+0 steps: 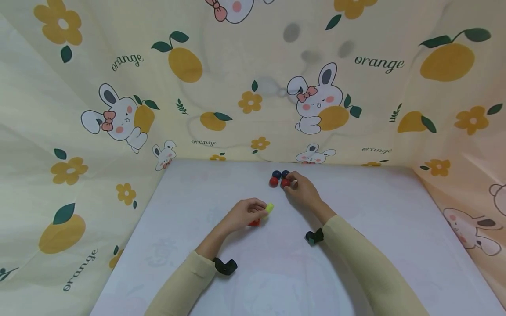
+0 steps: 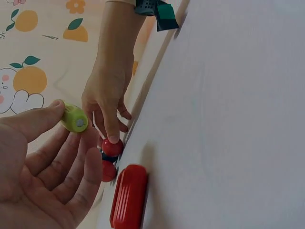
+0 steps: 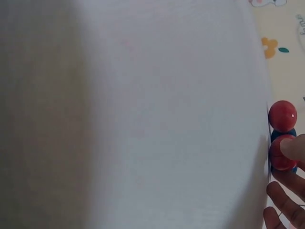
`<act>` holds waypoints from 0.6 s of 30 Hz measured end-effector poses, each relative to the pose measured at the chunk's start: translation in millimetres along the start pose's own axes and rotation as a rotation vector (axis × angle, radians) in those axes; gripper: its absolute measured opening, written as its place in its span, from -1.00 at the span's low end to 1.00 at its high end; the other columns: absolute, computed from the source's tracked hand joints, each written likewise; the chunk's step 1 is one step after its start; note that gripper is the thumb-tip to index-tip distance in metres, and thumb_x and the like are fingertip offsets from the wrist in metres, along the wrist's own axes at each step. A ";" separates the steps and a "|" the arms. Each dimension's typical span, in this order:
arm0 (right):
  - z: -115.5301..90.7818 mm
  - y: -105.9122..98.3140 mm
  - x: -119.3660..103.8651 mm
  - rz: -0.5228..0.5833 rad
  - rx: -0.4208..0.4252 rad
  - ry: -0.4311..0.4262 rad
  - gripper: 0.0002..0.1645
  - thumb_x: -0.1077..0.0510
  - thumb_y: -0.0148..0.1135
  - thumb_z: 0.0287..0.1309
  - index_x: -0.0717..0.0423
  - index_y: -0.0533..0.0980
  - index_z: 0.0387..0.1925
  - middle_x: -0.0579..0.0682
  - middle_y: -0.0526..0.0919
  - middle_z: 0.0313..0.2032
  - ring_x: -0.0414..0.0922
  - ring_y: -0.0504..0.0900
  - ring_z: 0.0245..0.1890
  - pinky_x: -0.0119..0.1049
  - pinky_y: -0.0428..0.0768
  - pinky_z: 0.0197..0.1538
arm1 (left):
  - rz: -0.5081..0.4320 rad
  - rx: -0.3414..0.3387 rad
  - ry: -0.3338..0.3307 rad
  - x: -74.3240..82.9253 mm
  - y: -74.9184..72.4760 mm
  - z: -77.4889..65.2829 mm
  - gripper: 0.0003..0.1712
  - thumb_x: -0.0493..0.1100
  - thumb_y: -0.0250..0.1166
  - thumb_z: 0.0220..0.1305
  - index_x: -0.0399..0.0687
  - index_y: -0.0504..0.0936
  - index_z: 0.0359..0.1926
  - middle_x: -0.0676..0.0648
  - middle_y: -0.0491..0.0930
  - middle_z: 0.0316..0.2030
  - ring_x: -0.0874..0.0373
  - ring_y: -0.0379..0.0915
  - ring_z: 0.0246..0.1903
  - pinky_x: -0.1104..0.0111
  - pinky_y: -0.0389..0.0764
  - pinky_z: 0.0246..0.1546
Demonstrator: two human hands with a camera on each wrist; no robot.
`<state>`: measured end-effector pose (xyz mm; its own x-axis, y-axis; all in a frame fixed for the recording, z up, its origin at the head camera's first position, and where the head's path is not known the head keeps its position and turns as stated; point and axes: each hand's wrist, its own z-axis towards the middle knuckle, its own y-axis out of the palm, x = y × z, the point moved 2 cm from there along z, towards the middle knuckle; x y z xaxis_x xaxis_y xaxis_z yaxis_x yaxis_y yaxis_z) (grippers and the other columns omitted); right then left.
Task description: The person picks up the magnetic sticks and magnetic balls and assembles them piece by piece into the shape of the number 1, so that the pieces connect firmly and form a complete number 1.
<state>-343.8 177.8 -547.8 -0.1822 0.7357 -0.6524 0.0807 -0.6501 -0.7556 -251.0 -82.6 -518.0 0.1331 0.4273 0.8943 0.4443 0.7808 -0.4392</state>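
My left hand point(image 1: 246, 214) pinches a small yellow-green cylinder point(image 2: 75, 119) with a grey dot on its end, between thumb and fingertips. Just below that hand, a red ridged oblong piece point(image 2: 129, 196) lies on the table, partly covered in the head view. Farther back, my right hand point(image 1: 302, 191) holds a red ball point(image 3: 277, 159) between thumb and fingers. A second red ball point(image 1: 273, 181) sits to its left. Two dark blue balls point(image 1: 276, 174) stand right behind the red ones, the right one partly hidden by fingers.
The white table point(image 1: 276, 272) reaches back to a hanging cloth point(image 1: 221, 26) printed with rabbits and oranges, which also rises along both sides. Black wrist mounts point(image 1: 226, 266) stick out from both beige sleeves point(image 1: 179, 281).
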 end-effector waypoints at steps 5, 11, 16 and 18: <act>-5.1 -1.7 1.6 0.027 0.004 -0.004 -0.44 0.10 0.39 0.41 0.10 0.52 0.37 0.13 0.66 0.19 0.08 0.61 0.03 0.04 0.58 0.13 | -0.054 -0.034 -0.025 2.2 7.0 -1.0 -0.58 0.04 0.39 0.52 -0.09 0.73 0.22 -0.03 0.79 -0.02 0.07 0.71 -0.10 0.21 0.74 -0.07; -12.2 -3.0 3.9 0.064 -0.012 0.015 -0.43 0.11 0.43 0.39 0.13 0.53 0.35 0.15 0.66 0.19 0.09 0.62 0.10 0.04 0.61 0.20 | -0.098 -0.056 -0.055 5.0 17.5 -2.4 -0.58 0.01 0.40 0.51 -0.11 0.71 0.23 -0.03 0.79 -0.05 0.08 0.73 -0.12 0.19 0.75 -0.08; -19.7 -7.5 2.9 0.128 -0.018 0.006 -0.48 0.11 0.42 0.42 0.15 0.54 0.32 0.16 0.70 0.17 0.12 0.67 0.10 0.07 0.63 0.20 | -0.116 -0.069 -0.048 4.9 25.6 -3.6 -0.58 0.01 0.39 0.52 -0.14 0.71 0.21 -0.02 0.80 -0.08 0.16 0.75 -0.10 0.21 0.74 -0.01; -22.4 -9.1 3.1 0.145 -0.013 -0.007 -0.49 0.10 0.42 0.43 0.16 0.55 0.31 0.17 0.71 0.14 0.12 0.69 0.07 0.07 0.64 0.18 | -0.128 -0.076 -0.039 5.4 28.9 -4.1 -0.59 0.00 0.38 0.53 -0.16 0.71 0.20 -0.03 0.81 -0.09 0.15 0.75 -0.11 0.20 0.74 -0.01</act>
<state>-323.2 190.3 -544.3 -0.1748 0.6325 -0.7546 0.1197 -0.7470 -0.6539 -233.8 -59.6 -525.5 0.0368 0.3452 0.9378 0.5211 0.7942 -0.3128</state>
